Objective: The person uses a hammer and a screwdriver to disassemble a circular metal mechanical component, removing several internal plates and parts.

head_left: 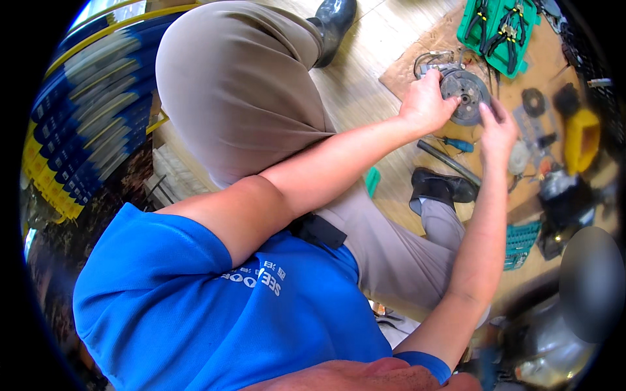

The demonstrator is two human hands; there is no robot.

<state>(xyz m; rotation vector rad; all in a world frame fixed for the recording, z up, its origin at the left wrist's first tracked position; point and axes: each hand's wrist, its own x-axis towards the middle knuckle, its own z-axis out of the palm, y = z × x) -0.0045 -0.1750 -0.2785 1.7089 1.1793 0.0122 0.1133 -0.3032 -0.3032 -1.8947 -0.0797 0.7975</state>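
A round, dark grey metal disc with a hub hole in its middle (464,98), like a flywheel or pulley, is between my two hands. My left hand (427,104) holds its left edge, the thumb lying across the face toward the hub. My right hand (498,130) grips the lower right rim with thumb and fingers. Behind the disc, partly hidden, is a metal part with a thin looped cable (427,62). Just below the hands lie a screwdriver with a blue handle (460,144) and a grey metal tube (450,163).
A green case (469,13) with several pliers lies open on a cardboard sheet (430,42). To the right are a round black part (533,102), a yellow object (581,140) and a teal tool tray (521,246). Stacked blue-and-yellow packs (98,111) stand at left.
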